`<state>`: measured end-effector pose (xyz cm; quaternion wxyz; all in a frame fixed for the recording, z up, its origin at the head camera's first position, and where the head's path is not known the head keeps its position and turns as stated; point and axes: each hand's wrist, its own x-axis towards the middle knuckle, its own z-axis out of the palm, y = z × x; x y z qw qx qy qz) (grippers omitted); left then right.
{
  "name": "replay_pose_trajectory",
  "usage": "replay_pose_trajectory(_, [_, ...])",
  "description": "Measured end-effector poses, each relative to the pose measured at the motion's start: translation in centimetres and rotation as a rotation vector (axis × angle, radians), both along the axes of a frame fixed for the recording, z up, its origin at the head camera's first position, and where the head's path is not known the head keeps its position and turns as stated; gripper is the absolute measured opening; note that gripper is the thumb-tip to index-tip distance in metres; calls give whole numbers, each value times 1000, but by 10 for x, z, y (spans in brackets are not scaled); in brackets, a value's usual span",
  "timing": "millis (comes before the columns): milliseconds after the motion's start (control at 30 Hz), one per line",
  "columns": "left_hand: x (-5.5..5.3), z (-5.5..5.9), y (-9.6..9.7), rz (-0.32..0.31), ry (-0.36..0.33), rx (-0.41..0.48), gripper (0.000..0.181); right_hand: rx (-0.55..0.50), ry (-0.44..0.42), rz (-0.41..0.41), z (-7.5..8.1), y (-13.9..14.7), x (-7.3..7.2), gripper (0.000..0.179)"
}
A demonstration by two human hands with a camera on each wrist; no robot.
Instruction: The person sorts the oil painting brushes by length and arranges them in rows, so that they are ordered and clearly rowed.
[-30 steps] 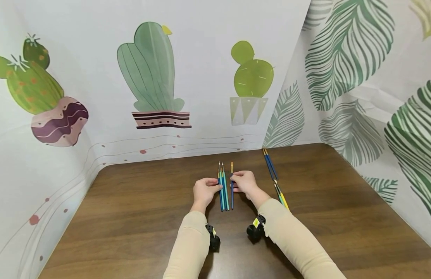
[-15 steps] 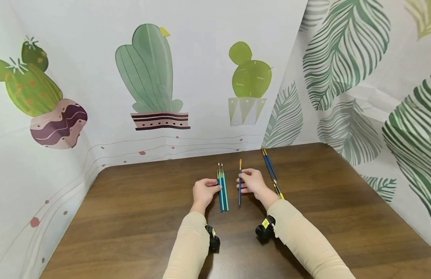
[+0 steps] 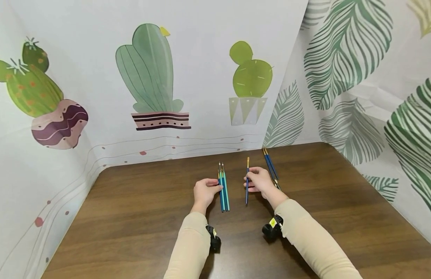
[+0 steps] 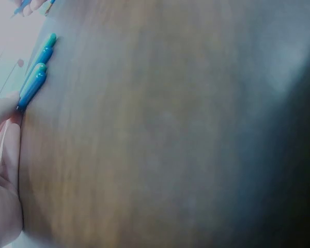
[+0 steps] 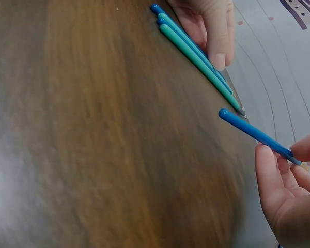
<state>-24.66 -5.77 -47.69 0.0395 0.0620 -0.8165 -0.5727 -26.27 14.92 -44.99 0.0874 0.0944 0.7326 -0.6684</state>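
Several blue and teal paintbrushes (image 3: 226,197) lie side by side near the middle of the wooden table, bristles pointing to the back. At their left edge, my left hand (image 3: 204,192) pinches the outermost blue brush between thumb and fingers. A blue paintbrush (image 3: 247,195) with golden bristles is pinched by my right hand (image 3: 260,181), to the right of that row and apart from it. The right wrist view shows this brush's blue handle end (image 5: 253,132) held off the table. In the left wrist view, only handle ends (image 4: 33,85) show past my left thumb.
Two blue paintbrushes (image 3: 270,164) lie at the table's back right. Closer in, more brushes (image 3: 277,184) are mostly hidden behind my right hand and wrist. A cloth backdrop (image 3: 208,77) printed with cacti and leaves hangs along the table's (image 3: 142,217) back edge.
My right hand has moved right with the blue paintbrush, away from the row, and now covers more of the brushes on the right. The left hand has stayed at the row.
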Motion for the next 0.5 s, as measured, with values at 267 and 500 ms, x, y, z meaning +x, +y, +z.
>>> replay_pose_trajectory(267, [0, 0, -1, 0, 9, -17, 24, 40, 13, 25, 7, 8, 3, 44])
replay_pose_trajectory(500, [-1, -1, -1, 0, -3, -8, 24, 65, 33, 32, 8, 24, 1, 43])
